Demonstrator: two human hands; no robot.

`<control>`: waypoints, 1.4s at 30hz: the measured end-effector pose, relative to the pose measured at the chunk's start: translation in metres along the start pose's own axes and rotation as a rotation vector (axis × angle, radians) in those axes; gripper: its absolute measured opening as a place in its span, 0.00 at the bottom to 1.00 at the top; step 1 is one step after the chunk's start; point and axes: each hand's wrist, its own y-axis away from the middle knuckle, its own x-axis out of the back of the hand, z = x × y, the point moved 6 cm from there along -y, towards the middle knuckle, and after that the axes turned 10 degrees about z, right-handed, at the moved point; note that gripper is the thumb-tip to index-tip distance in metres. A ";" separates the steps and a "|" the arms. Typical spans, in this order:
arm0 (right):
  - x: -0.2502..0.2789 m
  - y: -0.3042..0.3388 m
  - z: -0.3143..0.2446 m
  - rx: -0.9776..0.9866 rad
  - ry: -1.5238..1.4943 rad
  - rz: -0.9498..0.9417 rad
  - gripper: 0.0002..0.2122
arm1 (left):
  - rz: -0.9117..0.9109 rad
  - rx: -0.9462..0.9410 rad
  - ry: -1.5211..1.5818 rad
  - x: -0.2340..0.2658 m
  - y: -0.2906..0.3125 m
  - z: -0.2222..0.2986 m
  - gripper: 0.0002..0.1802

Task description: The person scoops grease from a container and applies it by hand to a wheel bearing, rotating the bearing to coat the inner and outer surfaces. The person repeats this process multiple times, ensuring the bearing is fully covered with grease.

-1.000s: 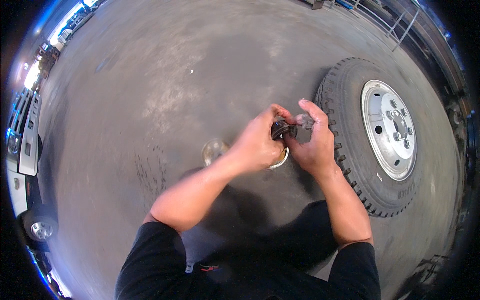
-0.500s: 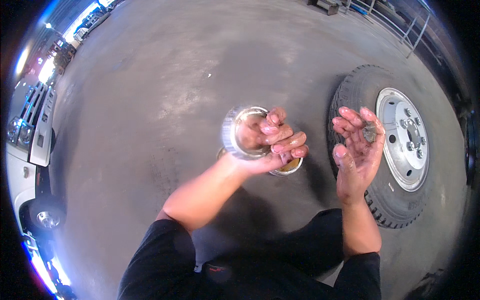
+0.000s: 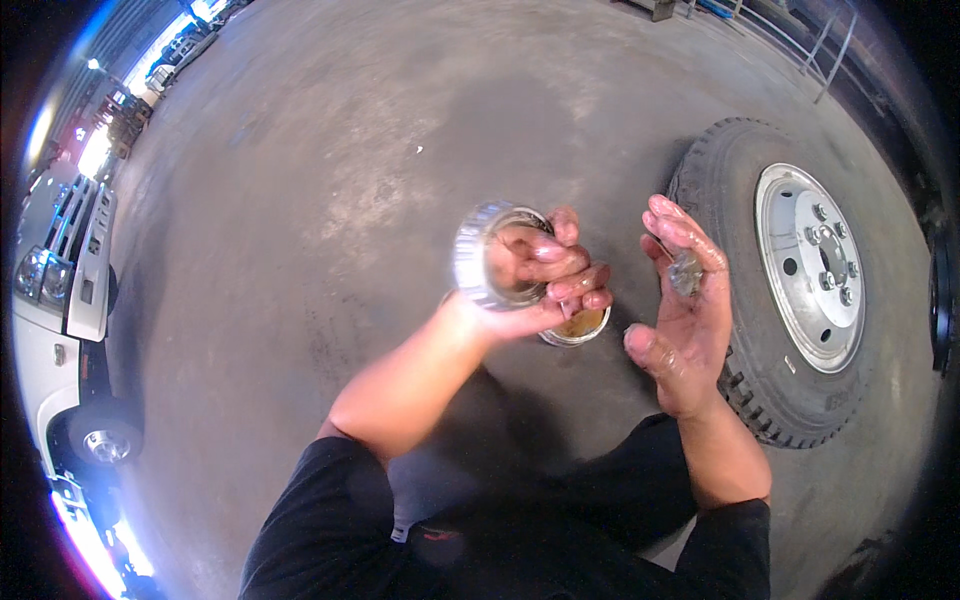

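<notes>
My left hand (image 3: 555, 272) holds a shiny ring-shaped roller bearing (image 3: 470, 258), its fingers curled through and around the ring. Ribbed metal shows along the bearing's left side. To its right, my right hand (image 3: 692, 325) is raised with the palm turned toward the bearing, fingers stretched and thumb apart. A lump of dark grey grease (image 3: 685, 274) sticks to those fingers, and both hands look greasy. Below and behind the left hand, a round open tin (image 3: 572, 343) with yellow-brown contents is partly hidden.
A large truck tyre (image 3: 715, 200) on a silver wheel (image 3: 803, 312) lies at my right, close to the right hand. A white truck (image 3: 40, 355) stands at the far left. Metal railings (image 3: 828, 60) are at the far right, across the grey concrete floor (image 3: 270, 220).
My right hand has moved left toward the bearing, and its palm has turned inward. The left hand with the bearing has shifted only slightly.
</notes>
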 end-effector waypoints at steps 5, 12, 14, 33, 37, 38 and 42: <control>0.000 -0.003 0.014 0.242 0.287 -0.130 0.41 | 0.770 -0.303 -0.232 0.035 0.006 0.007 0.08; -0.013 -0.002 0.051 0.104 0.200 -0.203 0.40 | 0.957 -0.420 -0.610 0.045 0.015 0.013 0.11; -0.018 0.001 0.060 0.084 0.144 -0.218 0.40 | 0.947 -0.462 -0.546 0.039 0.013 0.010 0.07; -0.008 -0.020 0.075 -0.187 0.083 0.064 0.49 | 1.071 -0.597 -0.463 0.035 0.015 0.017 0.06; -0.002 -0.016 0.073 -0.260 0.055 -0.005 0.48 | 1.096 -0.652 -0.412 0.045 0.013 0.022 0.07; -0.004 -0.013 0.078 -0.300 -0.046 -0.011 0.48 | 1.077 -0.686 -0.422 0.043 0.013 0.023 0.07; -0.016 -0.003 0.089 -0.415 -0.306 -0.037 0.47 | 1.155 -0.801 -0.516 0.035 0.015 0.021 0.10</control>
